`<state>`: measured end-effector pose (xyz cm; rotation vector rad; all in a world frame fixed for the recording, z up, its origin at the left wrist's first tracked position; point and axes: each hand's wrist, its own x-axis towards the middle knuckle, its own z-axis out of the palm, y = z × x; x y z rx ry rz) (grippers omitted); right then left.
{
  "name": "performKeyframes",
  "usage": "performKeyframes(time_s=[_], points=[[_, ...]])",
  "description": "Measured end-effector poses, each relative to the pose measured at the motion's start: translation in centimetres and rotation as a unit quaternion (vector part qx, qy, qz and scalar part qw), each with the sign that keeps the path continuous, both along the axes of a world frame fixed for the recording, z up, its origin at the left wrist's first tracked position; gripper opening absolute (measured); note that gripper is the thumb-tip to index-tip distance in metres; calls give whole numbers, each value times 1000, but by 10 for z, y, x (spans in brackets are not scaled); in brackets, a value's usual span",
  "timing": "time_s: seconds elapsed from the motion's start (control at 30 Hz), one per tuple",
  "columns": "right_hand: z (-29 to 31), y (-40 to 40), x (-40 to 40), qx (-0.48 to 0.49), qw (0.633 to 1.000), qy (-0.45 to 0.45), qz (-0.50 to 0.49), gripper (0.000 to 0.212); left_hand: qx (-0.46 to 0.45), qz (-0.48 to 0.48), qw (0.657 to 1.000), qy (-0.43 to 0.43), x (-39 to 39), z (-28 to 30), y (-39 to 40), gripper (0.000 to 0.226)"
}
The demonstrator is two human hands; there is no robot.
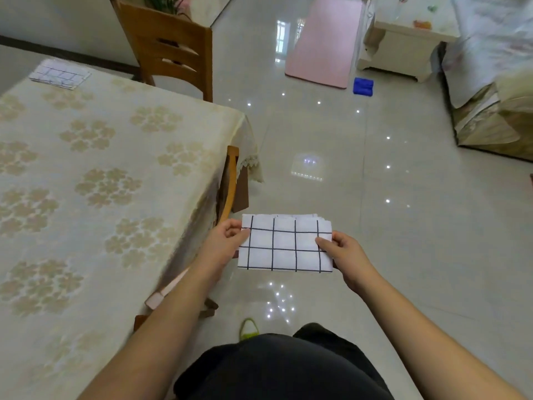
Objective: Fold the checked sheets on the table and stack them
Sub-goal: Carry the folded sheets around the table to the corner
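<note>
A folded white sheet with dark checks [284, 243] hangs flat in the air over the floor, to the right of the table. My left hand [226, 241] pinches its left edge and my right hand [344, 251] pinches its right edge. Another folded checked sheet [59, 74] lies at the far left corner of the table [115, 174], which wears a cream floral cloth.
A wooden chair [173, 50] stands at the table's far end and another chair [230, 183] is tucked in at its right side. On the glossy tiled floor lie a pink mat [324, 41] and a blue cloth [363, 86]. A white cabinet [403, 44] and a covered sofa [496, 90] stand to the right.
</note>
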<state>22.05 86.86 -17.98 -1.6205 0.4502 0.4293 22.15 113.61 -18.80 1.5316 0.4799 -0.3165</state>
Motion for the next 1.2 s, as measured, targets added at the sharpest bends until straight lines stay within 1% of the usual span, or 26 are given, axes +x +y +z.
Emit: performKeyframes(time_s=[0.2, 0.47, 0.6, 0.73, 0.87, 1.03, 1.2], points=[[-6, -21, 71, -9, 1000, -6, -21, 6, -16, -3, 1000, 21, 65, -4, -20, 12], [-20, -68, 195, 21, 1000, 5, -9, 8, -14, 33, 998, 60, 184, -2, -72, 11], [-16, -92, 258, 29, 999, 7, 16, 8, -14, 58, 996, 62, 236, 10, -100, 12], [-12, -104, 315, 27, 998, 0, 48, 7, -11, 72, 995, 61, 282, 15, -110, 6], [-6, -99, 368, 40, 998, 3, 55, 7, -22, 100, 993, 53, 329, 20, -109, 10], [-11, -78, 443, 21, 997, -1, 73, 6, -19, 127, 990, 54, 390, 7, -94, 9], [-8, -45, 522, 1, 996, -6, 93, 6, -31, 133, 990, 37, 459, 5, -64, 17]])
